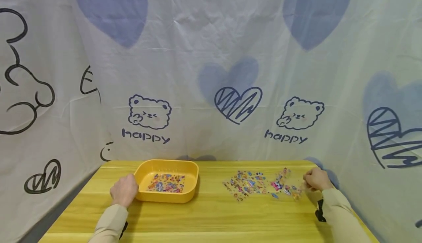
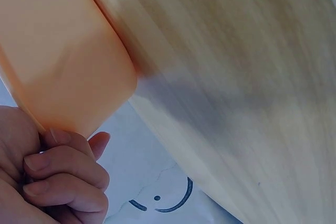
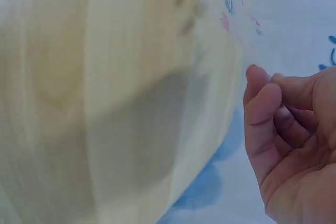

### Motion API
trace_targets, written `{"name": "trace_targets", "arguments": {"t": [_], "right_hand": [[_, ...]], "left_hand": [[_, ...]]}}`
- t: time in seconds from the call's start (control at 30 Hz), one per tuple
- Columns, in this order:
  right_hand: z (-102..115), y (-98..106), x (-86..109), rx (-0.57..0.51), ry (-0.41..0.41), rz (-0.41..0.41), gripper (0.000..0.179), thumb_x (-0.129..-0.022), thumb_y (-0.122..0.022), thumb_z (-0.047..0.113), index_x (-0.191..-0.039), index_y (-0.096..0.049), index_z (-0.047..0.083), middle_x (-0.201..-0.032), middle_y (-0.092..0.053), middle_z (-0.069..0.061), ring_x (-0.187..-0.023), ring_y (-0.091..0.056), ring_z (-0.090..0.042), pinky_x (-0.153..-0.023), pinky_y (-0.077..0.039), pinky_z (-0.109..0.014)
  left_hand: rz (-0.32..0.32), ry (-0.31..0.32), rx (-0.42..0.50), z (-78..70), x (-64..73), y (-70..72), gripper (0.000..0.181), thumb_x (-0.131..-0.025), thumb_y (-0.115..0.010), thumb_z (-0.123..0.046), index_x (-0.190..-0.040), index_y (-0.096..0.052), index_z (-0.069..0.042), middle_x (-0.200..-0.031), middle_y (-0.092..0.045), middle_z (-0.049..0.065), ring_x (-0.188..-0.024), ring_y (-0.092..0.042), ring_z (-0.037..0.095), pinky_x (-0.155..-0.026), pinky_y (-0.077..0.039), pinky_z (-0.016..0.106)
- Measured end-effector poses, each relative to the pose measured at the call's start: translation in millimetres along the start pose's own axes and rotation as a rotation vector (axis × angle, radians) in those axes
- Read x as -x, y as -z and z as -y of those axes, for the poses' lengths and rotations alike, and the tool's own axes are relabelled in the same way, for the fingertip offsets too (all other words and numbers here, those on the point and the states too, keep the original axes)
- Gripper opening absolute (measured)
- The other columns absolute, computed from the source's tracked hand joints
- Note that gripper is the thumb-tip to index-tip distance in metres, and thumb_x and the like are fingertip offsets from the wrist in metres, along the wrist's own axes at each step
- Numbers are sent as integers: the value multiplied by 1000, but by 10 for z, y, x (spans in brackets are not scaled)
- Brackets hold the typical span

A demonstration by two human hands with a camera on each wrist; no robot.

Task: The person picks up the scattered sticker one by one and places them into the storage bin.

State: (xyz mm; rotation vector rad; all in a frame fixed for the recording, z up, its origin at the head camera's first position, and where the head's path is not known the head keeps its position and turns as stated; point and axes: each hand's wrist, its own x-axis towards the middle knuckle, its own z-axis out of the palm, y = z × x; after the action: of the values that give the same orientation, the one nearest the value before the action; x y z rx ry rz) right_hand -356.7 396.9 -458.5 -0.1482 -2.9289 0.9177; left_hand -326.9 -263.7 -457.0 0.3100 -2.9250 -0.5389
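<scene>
At the left, my left hand (image 1: pixel 124 190) grips the left rim of a yellow plastic basin (image 1: pixel 165 198) that stands on the table. Its curled fingers (image 2: pixel 68 174) show beside the basin's corner in the left wrist view. Inside the basin lie small colourful sticker-like pieces (image 1: pixel 166 183). Over at the right, my right hand (image 1: pixel 318 179) pinches the edge of a clear sheet with colourful stickers (image 1: pixel 276 186) between thumb and fingertips. Part of that see-through sheet (image 3: pixel 226 22) rises from the fingers in the right wrist view. Whether its far end touches the table I cannot tell.
More small colourful pieces (image 1: pixel 247 182) lie spread on the yellow wood-grain table (image 1: pixel 214 219), left of the held sheet. A white cloth (image 1: pixel 194 129) printed with hearts and bears hangs behind the table and along both sides.
</scene>
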Motion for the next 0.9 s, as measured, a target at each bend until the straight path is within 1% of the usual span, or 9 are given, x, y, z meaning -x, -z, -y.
{"name": "trace_targets", "arguments": {"t": [0.13,0.2,0.3,0.4,0.5,0.57,0.73,0.83,0.9], "right_hand": [[123,44,-12,8,3,-47,29,-97,-46,8,-76,-65,-2,-63,-62,-7,-56,-58,-18,-54,-53,-34],[171,63,-12,29,25,-76,30,-98,-44,8,-75,-63,0,-63,-60,-8,-55,-57,-18,-53,-51,-34],[210,89,-18,63,54,-112,29,-99,-42,9,-81,-63,-1,-61,-56,-8,-52,-55,-18,-50,-47,-33],[223,122,-23,84,92,-153,28,-100,-42,9,-95,-66,-6,-63,-56,-7,-50,-51,-17,-47,-42,-32],[241,159,-29,91,124,-194,29,-100,-44,8,-106,-65,-11,-69,-62,-11,-50,-50,-16,-46,-40,-32],[255,186,-24,74,124,-216,30,-101,-44,8,-114,-63,-12,-73,-65,-15,-49,-51,-16,-45,-40,-33],[280,219,-12,35,106,-261,32,-101,-44,10,-116,-63,-11,-81,-68,-21,-48,-55,-15,-45,-44,-33],[298,203,9,-3,102,-263,31,-99,-47,10,-114,-64,-11,-87,-70,-23,-51,-57,-16,-46,-46,-33],[310,184,21,-30,94,-254,30,-98,-48,10,-111,-65,-11,-85,-70,-22,-51,-57,-17,-47,-47,-33]], "left_hand": [[10,1,-1,-12,-6,44,18,-92,-47,-4,-76,-56,-2,-69,-57,15,-61,-55,28,-50,-42,42],[17,4,1,-16,-5,57,19,-92,-46,-4,-76,-56,-2,-69,-56,15,-61,-54,28,-50,-42,42],[30,10,1,-22,-4,71,18,-92,-46,-4,-78,-56,-2,-69,-56,15,-62,-54,28,-51,-42,42],[36,9,1,-23,-12,80,17,-92,-47,-4,-78,-56,-2,-70,-57,15,-62,-55,28,-51,-42,43],[35,8,1,-13,-20,86,18,-92,-47,-4,-77,-56,-2,-69,-57,15,-62,-55,29,-50,-42,43],[32,5,0,-8,-30,91,17,-91,-47,-5,-77,-55,-3,-69,-57,15,-62,-56,29,-50,-42,43],[24,6,-8,-1,-51,106,13,-90,-48,-5,-80,-56,-1,-72,-58,17,-63,-57,29,-50,-42,43],[26,3,-7,4,-50,112,15,-90,-48,-5,-79,-57,-1,-72,-59,17,-63,-57,29,-49,-42,43],[30,0,-3,3,-44,115,16,-90,-47,-5,-78,-57,-2,-72,-60,17,-63,-57,29,-49,-42,43]]}}
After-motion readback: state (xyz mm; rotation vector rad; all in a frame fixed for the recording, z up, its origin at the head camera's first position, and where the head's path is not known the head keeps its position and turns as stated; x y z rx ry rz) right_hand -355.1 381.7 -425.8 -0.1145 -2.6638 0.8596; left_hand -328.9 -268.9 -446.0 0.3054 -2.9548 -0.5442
